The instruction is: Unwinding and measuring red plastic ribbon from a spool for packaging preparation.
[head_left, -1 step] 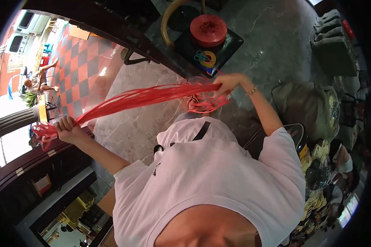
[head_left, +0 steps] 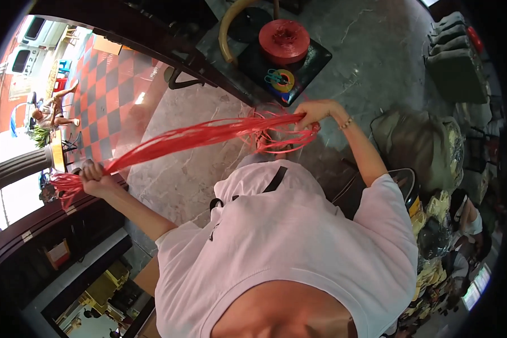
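Observation:
A long bundle of red plastic twine strands (head_left: pixel 191 138) stretches across in front of me between my two hands. My left hand (head_left: pixel 97 179) is closed in a fist round its left part, and loose ends stick out beyond the fist. Held higher, at the right, is the other end, pinched in the fingers of my right hand (head_left: pixel 316 112). Loops of loose strands hang beside that hand. Past the bundle, a big red roll of twine (head_left: pixel 284 42) lies on a black square stool seat (head_left: pixel 316 61). Teal-handled scissors (head_left: pixel 275 76) rest on a yellow tape roll (head_left: pixel 285 84) there.
A curved wooden chair arm (head_left: pixel 224 39) stands beside the stool. At the left is a dark door frame (head_left: pixel 141 42), with checkered paving (head_left: pixel 104 84) and a seated person (head_left: pixel 50 115) outside. Covered grey goods (head_left: pixel 414 141) and plastic-wrapped bundles (head_left: pixel 436 211) crowd the right side.
My left hand has shifted slightly to the right with the twine in it, and the strands spread a little looser. My right hand has barely moved.

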{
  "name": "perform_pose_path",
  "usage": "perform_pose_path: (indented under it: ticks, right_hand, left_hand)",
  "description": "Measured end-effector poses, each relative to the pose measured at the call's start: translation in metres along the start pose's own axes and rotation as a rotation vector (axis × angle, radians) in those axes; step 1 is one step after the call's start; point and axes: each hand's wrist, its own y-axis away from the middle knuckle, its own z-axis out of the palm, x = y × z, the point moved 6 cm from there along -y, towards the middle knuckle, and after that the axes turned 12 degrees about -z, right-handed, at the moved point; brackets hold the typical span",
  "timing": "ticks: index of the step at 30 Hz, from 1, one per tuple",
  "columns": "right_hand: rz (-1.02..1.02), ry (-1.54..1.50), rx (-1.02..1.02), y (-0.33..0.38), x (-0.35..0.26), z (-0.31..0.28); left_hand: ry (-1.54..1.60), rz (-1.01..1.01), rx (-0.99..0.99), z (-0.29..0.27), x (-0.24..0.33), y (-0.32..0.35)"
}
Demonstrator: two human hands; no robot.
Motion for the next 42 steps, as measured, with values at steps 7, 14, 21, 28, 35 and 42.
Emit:
perform_pose_path:
  ticks: [7, 14, 21, 28, 35, 42]
  right_hand:
    - [-0.159, 0.464, 0.297, -0.032, -0.047, -0.014]
    - [-0.116, 0.741, 0.474, -0.078, -0.120, -0.031]
    - [-0.291, 0.595, 0.300, -0.070, -0.151, -0.045]
    - [-0.284, 0.344, 0.187, -0.031, -0.170, -0.048]
    - [-0.285, 0.212, 0.243, -0.020, -0.102, -0.070]
    - [-0.147, 0.161, 0.344, 0.007, -0.069, -0.070]
  left_hand:
    - [-1.883, 0.136, 0.366, -0.209, -0.097, -0.006]
    - [-1.463, 0.086, -0.849, 0.136, -0.280, 0.120]
    - [-1.699, 0.092, -1.069, 0.171, -0.291, 0.110]
    - [-1.760, 0.175, -0.971, 0.198, -0.229, 0.110]
    - [-1.772, 0.552, -0.617, 0.178, -0.143, 0.086]
    - [-1.797, 0.413, -0.142, 0.053, -0.057, 0.024]
